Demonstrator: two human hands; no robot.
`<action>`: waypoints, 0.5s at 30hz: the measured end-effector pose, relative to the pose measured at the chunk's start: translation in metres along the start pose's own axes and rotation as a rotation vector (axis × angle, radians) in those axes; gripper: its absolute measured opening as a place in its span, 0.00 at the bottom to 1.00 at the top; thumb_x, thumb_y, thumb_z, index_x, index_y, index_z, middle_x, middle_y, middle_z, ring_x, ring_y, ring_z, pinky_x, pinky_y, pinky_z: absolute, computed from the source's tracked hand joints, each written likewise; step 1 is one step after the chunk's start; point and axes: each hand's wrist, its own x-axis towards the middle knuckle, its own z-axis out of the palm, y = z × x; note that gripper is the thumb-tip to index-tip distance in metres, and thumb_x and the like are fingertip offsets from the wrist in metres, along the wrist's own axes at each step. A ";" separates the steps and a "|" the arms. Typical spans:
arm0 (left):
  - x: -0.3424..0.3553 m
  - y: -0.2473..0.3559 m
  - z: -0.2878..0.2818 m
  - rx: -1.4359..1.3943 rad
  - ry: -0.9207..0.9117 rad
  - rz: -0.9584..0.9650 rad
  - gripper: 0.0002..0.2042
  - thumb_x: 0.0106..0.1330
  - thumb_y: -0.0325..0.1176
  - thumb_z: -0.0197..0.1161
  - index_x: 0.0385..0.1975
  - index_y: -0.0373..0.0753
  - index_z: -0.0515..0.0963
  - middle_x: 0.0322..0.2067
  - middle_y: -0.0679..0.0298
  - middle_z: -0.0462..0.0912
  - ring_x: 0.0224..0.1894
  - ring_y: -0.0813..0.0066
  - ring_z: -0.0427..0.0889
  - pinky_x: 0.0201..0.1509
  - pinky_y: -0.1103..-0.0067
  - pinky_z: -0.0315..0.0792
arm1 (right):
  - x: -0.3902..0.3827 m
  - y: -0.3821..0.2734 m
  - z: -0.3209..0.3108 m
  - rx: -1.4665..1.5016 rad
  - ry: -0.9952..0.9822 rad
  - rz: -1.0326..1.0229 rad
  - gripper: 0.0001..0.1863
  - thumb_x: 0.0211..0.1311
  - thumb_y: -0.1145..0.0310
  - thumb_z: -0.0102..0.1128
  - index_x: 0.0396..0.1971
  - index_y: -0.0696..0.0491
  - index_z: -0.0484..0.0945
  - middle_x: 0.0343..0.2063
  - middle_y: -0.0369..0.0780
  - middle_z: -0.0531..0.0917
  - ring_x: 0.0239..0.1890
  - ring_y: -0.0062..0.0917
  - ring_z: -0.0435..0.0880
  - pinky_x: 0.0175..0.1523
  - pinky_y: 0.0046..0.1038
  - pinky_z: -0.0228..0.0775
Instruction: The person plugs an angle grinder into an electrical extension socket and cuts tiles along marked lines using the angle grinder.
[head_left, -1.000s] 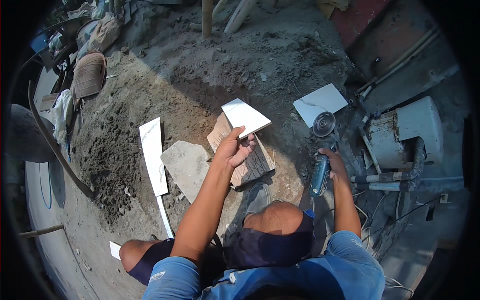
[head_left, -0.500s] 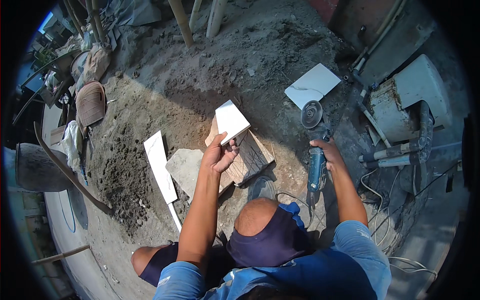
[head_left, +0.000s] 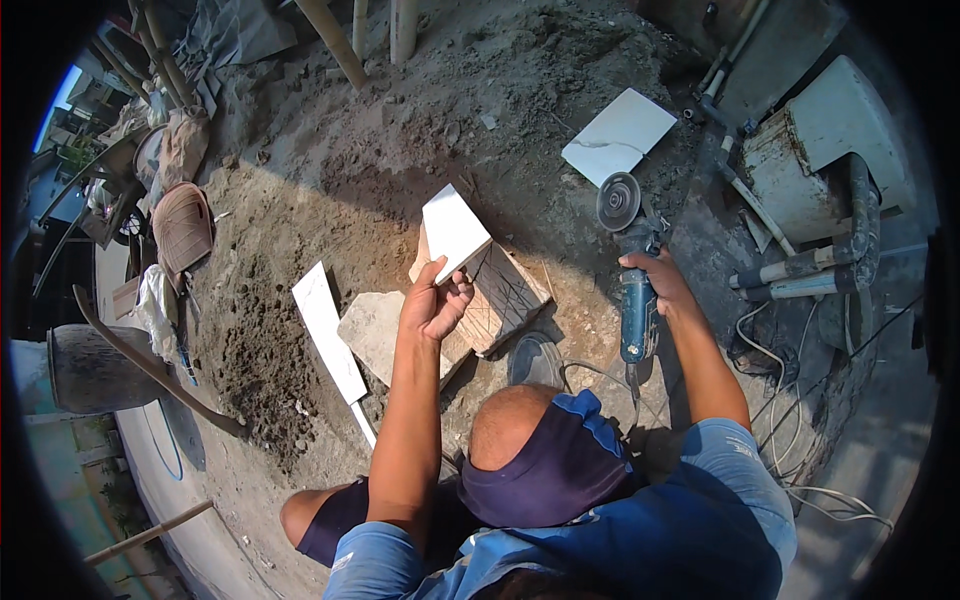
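My left hand (head_left: 433, 303) grips the near corner of a white square tile (head_left: 455, 232) and holds it tilted over a scored wooden board (head_left: 505, 293) on the sandy ground. My right hand (head_left: 655, 282) is closed around the body of a blue angle grinder (head_left: 634, 290). Its round disc (head_left: 618, 201) points away from me, to the right of the board. The grinder's cord runs back toward my knees.
A larger white tile (head_left: 618, 136) lies on the dirt at upper right. A long white tile strip (head_left: 327, 331) and a flat stone slab (head_left: 375, 328) lie left of the board. Pipes (head_left: 800, 275) and a white container (head_left: 820, 140) sit at right. Loose cables (head_left: 800, 440) trail nearby.
My right hand has lifted the grinder and brought it closer to the board. My left hand keeps hold of the tile, which has tilted up a little.
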 end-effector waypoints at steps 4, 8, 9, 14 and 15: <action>-0.006 -0.038 -0.029 0.168 -0.014 -0.085 0.13 0.66 0.30 0.66 0.47 0.37 0.73 0.40 0.62 0.79 0.34 0.73 0.79 0.38 0.76 0.78 | -0.004 -0.005 0.005 -0.027 -0.008 0.030 0.30 0.44 0.74 0.73 0.49 0.53 0.68 0.30 0.38 0.78 0.24 0.24 0.80 0.29 0.30 0.76; 0.007 -0.104 -0.088 0.450 0.106 -0.214 0.12 0.71 0.33 0.61 0.49 0.35 0.73 0.43 0.61 0.79 0.37 0.68 0.79 0.43 0.73 0.79 | 0.008 0.003 -0.001 -0.019 -0.036 0.060 0.28 0.44 0.73 0.73 0.47 0.52 0.69 0.30 0.38 0.79 0.24 0.25 0.81 0.28 0.31 0.76; 0.012 -0.114 -0.105 0.518 0.187 -0.184 0.13 0.72 0.34 0.61 0.49 0.33 0.74 0.41 0.59 0.81 0.37 0.66 0.81 0.41 0.73 0.80 | 0.010 0.005 0.001 -0.012 -0.051 0.073 0.28 0.44 0.73 0.73 0.47 0.52 0.70 0.30 0.38 0.79 0.23 0.26 0.81 0.28 0.31 0.75; 0.026 -0.129 -0.138 0.901 0.359 -0.139 0.16 0.70 0.39 0.61 0.34 0.26 0.77 0.24 0.61 0.78 0.25 0.64 0.83 0.35 0.65 0.81 | 0.017 0.006 0.022 -0.093 -0.089 0.117 0.30 0.45 0.73 0.71 0.50 0.52 0.69 0.33 0.37 0.78 0.27 0.23 0.80 0.31 0.29 0.75; 0.027 -0.127 -0.141 0.885 0.367 -0.138 0.16 0.70 0.39 0.61 0.34 0.26 0.77 0.24 0.61 0.78 0.25 0.64 0.83 0.35 0.65 0.81 | 0.018 0.005 0.030 -0.123 -0.077 0.077 0.26 0.46 0.71 0.71 0.47 0.54 0.71 0.31 0.38 0.80 0.27 0.25 0.82 0.31 0.30 0.78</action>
